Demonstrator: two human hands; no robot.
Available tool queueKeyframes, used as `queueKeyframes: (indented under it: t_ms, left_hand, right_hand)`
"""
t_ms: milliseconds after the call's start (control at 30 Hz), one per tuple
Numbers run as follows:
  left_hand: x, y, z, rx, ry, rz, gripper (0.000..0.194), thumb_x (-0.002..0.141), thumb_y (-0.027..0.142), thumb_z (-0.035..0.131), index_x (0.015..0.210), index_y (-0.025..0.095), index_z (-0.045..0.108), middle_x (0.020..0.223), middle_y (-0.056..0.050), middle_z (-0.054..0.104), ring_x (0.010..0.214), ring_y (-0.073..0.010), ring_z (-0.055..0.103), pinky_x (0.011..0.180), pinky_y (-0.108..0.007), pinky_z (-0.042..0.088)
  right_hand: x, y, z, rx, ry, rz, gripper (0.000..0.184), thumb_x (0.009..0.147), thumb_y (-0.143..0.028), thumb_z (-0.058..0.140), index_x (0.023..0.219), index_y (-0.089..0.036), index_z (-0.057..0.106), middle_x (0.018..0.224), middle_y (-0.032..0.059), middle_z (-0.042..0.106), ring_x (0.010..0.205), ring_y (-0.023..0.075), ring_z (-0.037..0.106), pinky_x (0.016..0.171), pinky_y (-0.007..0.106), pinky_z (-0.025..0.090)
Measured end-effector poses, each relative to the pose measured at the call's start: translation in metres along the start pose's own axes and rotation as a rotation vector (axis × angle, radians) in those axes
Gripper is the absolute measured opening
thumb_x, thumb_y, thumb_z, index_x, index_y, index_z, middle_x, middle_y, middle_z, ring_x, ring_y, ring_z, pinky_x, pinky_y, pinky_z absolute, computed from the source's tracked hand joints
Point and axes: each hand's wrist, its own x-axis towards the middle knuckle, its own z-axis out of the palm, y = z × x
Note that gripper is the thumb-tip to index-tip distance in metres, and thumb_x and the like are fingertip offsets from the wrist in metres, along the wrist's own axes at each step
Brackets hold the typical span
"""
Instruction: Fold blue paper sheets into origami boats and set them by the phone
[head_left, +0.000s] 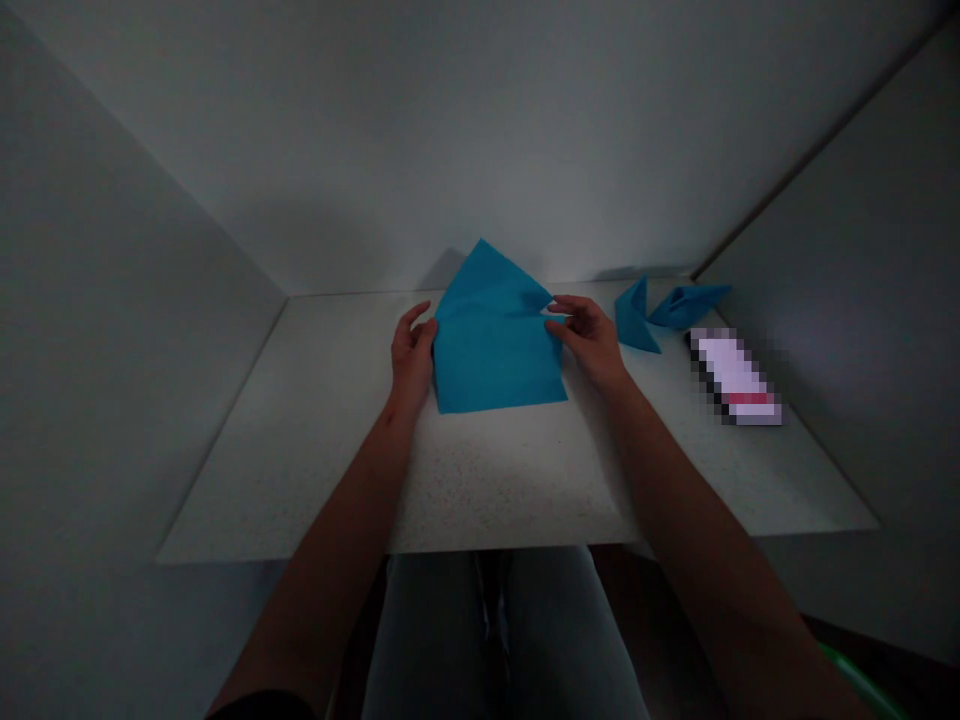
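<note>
A blue sheet of paper [499,362] is partly folded, with a pointed flap standing up at its far side and a straight edge toward me. My left hand [414,350] grips its left edge near the fold, thumb on the near side. At the right edge, my right hand [586,335] pinches the paper's corner, with the index finger by the raised flap and the thumb on the lower layer. A small gap shows between the two layers there. Some fingertips of both hands are hidden behind the paper.
Two folded blue paper pieces, one upright and angular [636,318], the other boat-like [688,304], stand at the back right. A phone [733,378] with a lit, blurred screen lies near the right edge. White walls enclose the white table [315,440] at the back and sides.
</note>
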Motion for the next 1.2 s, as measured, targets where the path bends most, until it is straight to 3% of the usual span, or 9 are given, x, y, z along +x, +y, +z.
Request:
queueKeyframes:
  t_ms: [133,333,433,533,633,733,967,1067,1200]
  left_hand:
    - [-0.005,0.010,0.001,0.037,0.011,0.025,0.054,0.092,0.067,0.075,0.129,0.028,0.066,0.086,-0.001,0.069,0.070,-0.0151,0.063,0.062,-0.026,0.050]
    - [-0.008,0.013,0.005,0.182,-0.090,0.040,0.043,0.084,0.048,0.087,0.117,0.024,0.075,0.094,-0.004,0.071,0.080,-0.0176,0.063,0.073,-0.030,0.053]
    - [-0.009,0.009,0.004,0.330,-0.124,0.080,0.034,0.079,0.042,0.090,0.104,0.022,0.078,0.086,-0.003,0.064,0.078,-0.0185,0.059,0.076,-0.033,0.053]
    - [-0.010,0.010,0.003,0.380,-0.109,0.158,0.034,0.073,0.044,0.094,0.093,0.023,0.077,0.103,-0.007,0.068,0.096,-0.0235,0.064,0.088,-0.037,0.056]
    - [-0.013,0.012,0.005,0.258,-0.205,0.116,0.039,0.080,0.051,0.090,0.106,0.024,0.077,0.117,-0.009,0.074,0.111,-0.0264,0.067,0.096,-0.039,0.058]
    - [-0.014,0.014,0.008,0.097,-0.314,0.013,0.044,0.086,0.061,0.082,0.107,0.023,0.076,0.107,-0.008,0.078,0.097,-0.0234,0.071,0.087,-0.036,0.061]
    - [-0.006,0.011,0.006,0.030,-0.066,0.026,0.048,0.087,0.068,0.079,0.093,0.022,0.068,0.089,-0.004,0.073,0.079,-0.0171,0.067,0.069,-0.027,0.056]
    - [-0.004,0.009,0.004,0.055,-0.018,0.090,0.040,0.091,0.061,0.078,0.095,0.022,0.068,0.090,-0.003,0.072,0.081,-0.0170,0.067,0.074,-0.028,0.057]
    - [-0.004,0.011,0.002,0.205,-0.009,0.278,0.019,0.094,0.042,0.076,0.100,0.024,0.071,0.109,-0.004,0.075,0.106,-0.0208,0.071,0.101,-0.037,0.057]
  right_hand:
    - [-0.001,0.001,-0.004,-0.110,-0.072,-0.037,0.052,0.082,-0.054,0.082,0.126,-0.028,0.075,0.122,0.0091,0.077,0.102,0.0259,0.071,0.093,0.046,0.059]
    - [-0.002,-0.003,-0.011,-0.319,-0.014,0.000,0.039,0.087,-0.051,0.074,0.114,-0.025,0.082,0.084,0.0024,0.071,0.075,0.0208,0.059,0.081,0.041,0.056]
    - [-0.001,-0.007,-0.013,-0.257,0.039,-0.019,0.038,0.087,-0.059,0.076,0.103,-0.025,0.083,0.076,0.0004,0.065,0.073,0.0196,0.056,0.076,0.037,0.054]
    - [0.000,-0.009,-0.013,-0.148,0.074,-0.027,0.041,0.085,-0.067,0.079,0.098,-0.027,0.081,0.077,0.0002,0.064,0.074,0.0197,0.057,0.073,0.036,0.053]
    - [0.000,-0.010,-0.012,-0.062,0.127,-0.013,0.045,0.084,-0.071,0.079,0.100,-0.029,0.078,0.072,-0.0011,0.058,0.070,0.0197,0.057,0.067,0.035,0.053]
    - [-0.002,-0.013,-0.010,0.017,0.137,0.015,0.051,0.081,-0.076,0.081,0.099,-0.029,0.077,0.074,-0.0002,0.063,0.072,0.0204,0.062,0.067,0.036,0.057]
    - [-0.006,-0.017,0.002,0.111,-0.130,0.090,0.051,0.074,-0.073,0.089,0.093,-0.026,0.078,0.096,0.0044,0.080,0.088,0.0238,0.073,0.084,0.042,0.064]
    - [-0.004,-0.011,0.000,0.031,-0.065,0.031,0.048,0.079,-0.073,0.085,0.091,-0.028,0.077,0.096,0.0031,0.078,0.087,0.0224,0.071,0.086,0.042,0.063]
    - [0.002,-0.003,-0.011,-0.123,0.043,-0.162,0.040,0.088,-0.070,0.079,0.099,-0.031,0.078,0.107,0.0038,0.074,0.099,0.0231,0.070,0.088,0.040,0.061]
